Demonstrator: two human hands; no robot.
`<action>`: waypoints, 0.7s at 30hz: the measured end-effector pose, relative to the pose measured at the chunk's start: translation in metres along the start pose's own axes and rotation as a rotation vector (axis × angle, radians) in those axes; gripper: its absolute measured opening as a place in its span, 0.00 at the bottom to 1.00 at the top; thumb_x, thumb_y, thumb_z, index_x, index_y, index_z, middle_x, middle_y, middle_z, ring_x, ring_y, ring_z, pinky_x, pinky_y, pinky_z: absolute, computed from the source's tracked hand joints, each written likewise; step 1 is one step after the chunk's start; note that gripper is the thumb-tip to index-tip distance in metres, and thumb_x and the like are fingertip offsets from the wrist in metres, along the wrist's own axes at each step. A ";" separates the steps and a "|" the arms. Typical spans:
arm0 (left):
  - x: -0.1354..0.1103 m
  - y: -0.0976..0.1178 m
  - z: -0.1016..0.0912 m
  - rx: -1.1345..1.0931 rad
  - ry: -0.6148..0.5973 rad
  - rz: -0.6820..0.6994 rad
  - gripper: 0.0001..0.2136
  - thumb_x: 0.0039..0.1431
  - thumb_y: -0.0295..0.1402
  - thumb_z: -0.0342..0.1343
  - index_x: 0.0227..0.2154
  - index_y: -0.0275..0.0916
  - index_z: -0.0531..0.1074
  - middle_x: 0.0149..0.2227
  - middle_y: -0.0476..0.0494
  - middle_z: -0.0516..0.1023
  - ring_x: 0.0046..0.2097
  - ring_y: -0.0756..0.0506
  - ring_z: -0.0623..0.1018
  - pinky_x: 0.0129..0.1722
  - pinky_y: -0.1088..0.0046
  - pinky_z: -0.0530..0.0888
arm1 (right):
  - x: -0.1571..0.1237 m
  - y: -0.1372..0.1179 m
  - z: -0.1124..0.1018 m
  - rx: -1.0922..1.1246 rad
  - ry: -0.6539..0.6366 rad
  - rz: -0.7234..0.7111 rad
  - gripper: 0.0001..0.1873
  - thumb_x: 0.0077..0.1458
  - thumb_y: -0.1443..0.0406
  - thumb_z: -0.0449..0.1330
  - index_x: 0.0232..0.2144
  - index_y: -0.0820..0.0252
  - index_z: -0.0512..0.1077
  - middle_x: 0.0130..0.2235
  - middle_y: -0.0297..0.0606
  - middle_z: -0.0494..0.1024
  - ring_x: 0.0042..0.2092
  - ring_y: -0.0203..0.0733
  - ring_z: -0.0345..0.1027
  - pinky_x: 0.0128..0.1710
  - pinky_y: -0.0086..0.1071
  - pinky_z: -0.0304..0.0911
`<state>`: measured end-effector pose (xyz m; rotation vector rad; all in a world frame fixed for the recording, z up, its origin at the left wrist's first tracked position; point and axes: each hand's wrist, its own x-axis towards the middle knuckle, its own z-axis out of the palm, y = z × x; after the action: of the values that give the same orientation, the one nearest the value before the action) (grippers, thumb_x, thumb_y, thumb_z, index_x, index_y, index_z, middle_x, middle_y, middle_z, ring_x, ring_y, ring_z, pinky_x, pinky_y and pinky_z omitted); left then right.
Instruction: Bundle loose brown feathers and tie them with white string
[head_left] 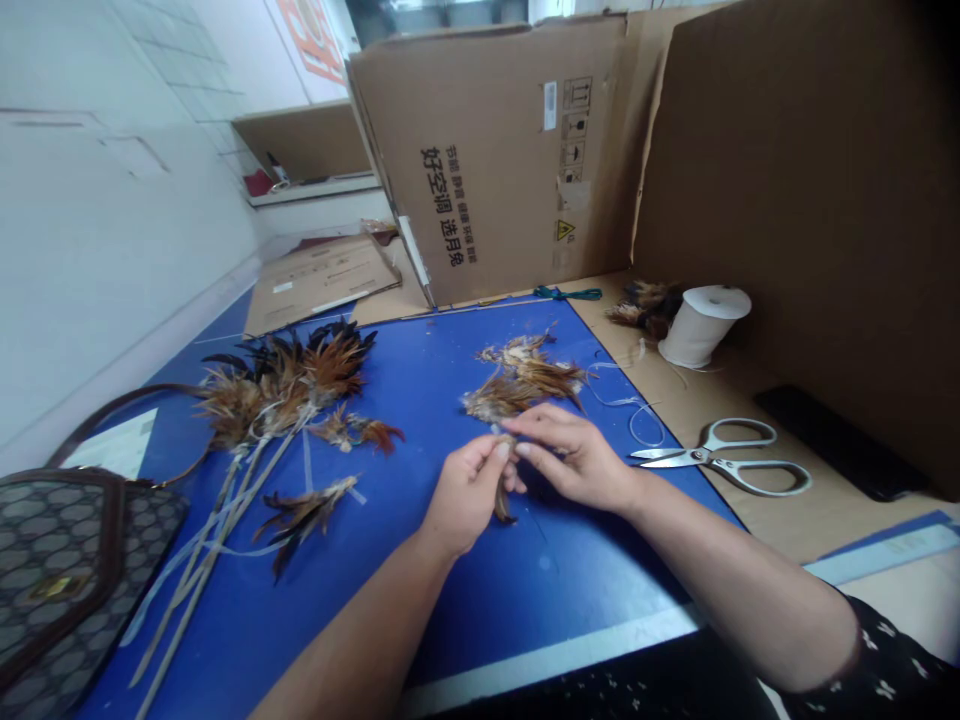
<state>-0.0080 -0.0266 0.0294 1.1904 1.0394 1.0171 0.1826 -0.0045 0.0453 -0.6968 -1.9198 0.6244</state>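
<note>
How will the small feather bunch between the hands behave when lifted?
Probably very light and floppy: the feather bunch droops past the left hand. Likely fragile and easily scattered, like the loose feathers on the blue mat.

Your tabletop (720,395) shows a tan surface at the right, with a blue mat (420,580) covering the left and middle. At the mat's left edge lie a patterned handbag (67,570) and a white paper slip (112,445). Beside them lies a bundle of feather-tipped sticks (277,385), feathers toward the far side. A small tuft (360,430) and a darker loose bunch (304,515) lie just beside the sticks. A feather pile (521,380) sits mid-mat. On the tan part lie scissors (724,457), a white spool (703,325) with dark feathers (645,305) beside it, and a flat black object (840,440).
</note>
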 end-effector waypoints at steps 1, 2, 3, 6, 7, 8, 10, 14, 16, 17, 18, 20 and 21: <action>0.000 0.000 0.000 -0.012 0.020 -0.004 0.16 0.66 0.46 0.59 0.34 0.36 0.74 0.25 0.51 0.72 0.29 0.50 0.77 0.31 0.75 0.72 | 0.003 0.002 -0.008 -0.045 0.041 0.012 0.18 0.68 0.64 0.60 0.58 0.53 0.77 0.49 0.44 0.82 0.49 0.43 0.77 0.52 0.41 0.73; 0.000 0.000 0.000 -0.024 0.039 -0.011 0.17 0.65 0.47 0.60 0.35 0.36 0.75 0.25 0.51 0.71 0.29 0.49 0.77 0.31 0.75 0.72 | 0.005 0.005 -0.017 -0.102 0.094 0.038 0.17 0.68 0.63 0.61 0.57 0.53 0.78 0.49 0.44 0.83 0.50 0.44 0.77 0.53 0.41 0.72; 0.000 0.000 0.000 -0.035 0.057 -0.016 0.17 0.65 0.47 0.60 0.36 0.36 0.75 0.25 0.51 0.71 0.29 0.49 0.77 0.31 0.75 0.72 | 0.007 0.011 -0.029 -0.174 0.160 0.087 0.16 0.68 0.62 0.61 0.54 0.54 0.80 0.48 0.43 0.83 0.49 0.44 0.77 0.53 0.41 0.72; 0.001 -0.001 0.000 -0.048 0.094 -0.018 0.17 0.64 0.48 0.61 0.35 0.35 0.75 0.24 0.51 0.71 0.29 0.49 0.76 0.32 0.74 0.72 | 0.008 0.035 -0.072 -0.500 0.284 0.338 0.17 0.67 0.59 0.59 0.50 0.59 0.82 0.44 0.45 0.84 0.44 0.46 0.77 0.47 0.40 0.73; 0.001 -0.002 0.000 -0.049 0.106 -0.013 0.17 0.64 0.48 0.61 0.35 0.35 0.75 0.24 0.51 0.72 0.29 0.50 0.76 0.33 0.74 0.73 | 0.007 0.044 -0.087 -0.657 0.289 0.453 0.18 0.67 0.59 0.57 0.51 0.60 0.82 0.42 0.45 0.83 0.42 0.46 0.77 0.46 0.39 0.72; 0.001 -0.002 0.000 -0.048 0.117 -0.005 0.17 0.64 0.47 0.61 0.35 0.35 0.75 0.24 0.51 0.72 0.28 0.50 0.75 0.33 0.74 0.73 | 0.004 0.054 -0.100 -0.720 0.296 0.506 0.19 0.66 0.59 0.57 0.49 0.63 0.83 0.42 0.48 0.83 0.42 0.49 0.77 0.46 0.41 0.72; 0.002 -0.003 0.000 -0.045 0.141 0.013 0.17 0.64 0.47 0.60 0.35 0.35 0.75 0.25 0.51 0.72 0.28 0.51 0.74 0.34 0.73 0.73 | -0.001 0.070 -0.121 -0.798 0.307 0.577 0.20 0.65 0.60 0.58 0.48 0.66 0.83 0.46 0.54 0.82 0.45 0.53 0.77 0.49 0.45 0.71; 0.003 -0.006 -0.003 -0.056 0.168 0.034 0.16 0.64 0.47 0.61 0.35 0.35 0.75 0.25 0.51 0.72 0.28 0.51 0.74 0.34 0.73 0.73 | -0.011 0.088 -0.130 -0.867 0.218 0.664 0.21 0.62 0.60 0.60 0.51 0.67 0.82 0.50 0.58 0.82 0.48 0.55 0.77 0.53 0.45 0.69; 0.003 -0.007 -0.004 -0.066 0.171 0.036 0.17 0.64 0.47 0.61 0.36 0.35 0.76 0.26 0.51 0.73 0.29 0.50 0.75 0.34 0.73 0.73 | -0.014 0.089 -0.122 -0.880 0.145 0.663 0.20 0.62 0.60 0.62 0.51 0.65 0.82 0.51 0.56 0.82 0.50 0.54 0.77 0.56 0.44 0.68; 0.003 -0.008 -0.004 -0.070 0.172 0.036 0.17 0.64 0.47 0.61 0.36 0.35 0.76 0.26 0.50 0.73 0.29 0.50 0.75 0.34 0.73 0.74 | -0.015 0.087 -0.116 -0.882 0.111 0.656 0.19 0.62 0.60 0.62 0.50 0.64 0.82 0.51 0.54 0.83 0.51 0.54 0.76 0.56 0.44 0.67; 0.003 -0.008 -0.004 -0.072 0.172 0.036 0.17 0.64 0.47 0.62 0.36 0.35 0.76 0.26 0.50 0.73 0.29 0.50 0.75 0.34 0.73 0.74 | -0.015 0.085 -0.111 -0.880 0.081 0.645 0.19 0.62 0.60 0.62 0.50 0.63 0.82 0.52 0.52 0.83 0.52 0.53 0.76 0.57 0.43 0.67; 0.003 -0.008 -0.005 -0.076 0.178 0.039 0.17 0.63 0.47 0.62 0.36 0.35 0.76 0.26 0.50 0.74 0.29 0.50 0.75 0.35 0.73 0.74 | -0.015 0.078 -0.104 -0.869 0.027 0.622 0.19 0.64 0.59 0.60 0.51 0.60 0.82 0.52 0.49 0.83 0.52 0.50 0.77 0.57 0.40 0.67; 0.003 -0.008 -0.005 -0.080 0.181 0.039 0.18 0.63 0.48 0.63 0.36 0.35 0.76 0.26 0.50 0.74 0.29 0.51 0.75 0.35 0.73 0.74 | -0.014 0.074 -0.104 -0.863 0.005 0.615 0.19 0.65 0.58 0.60 0.52 0.59 0.82 0.52 0.47 0.84 0.52 0.49 0.77 0.56 0.38 0.68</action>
<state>-0.0113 -0.0233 0.0208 1.0724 1.1091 1.2039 0.2972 0.0510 0.0282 -1.8669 -1.9310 0.1041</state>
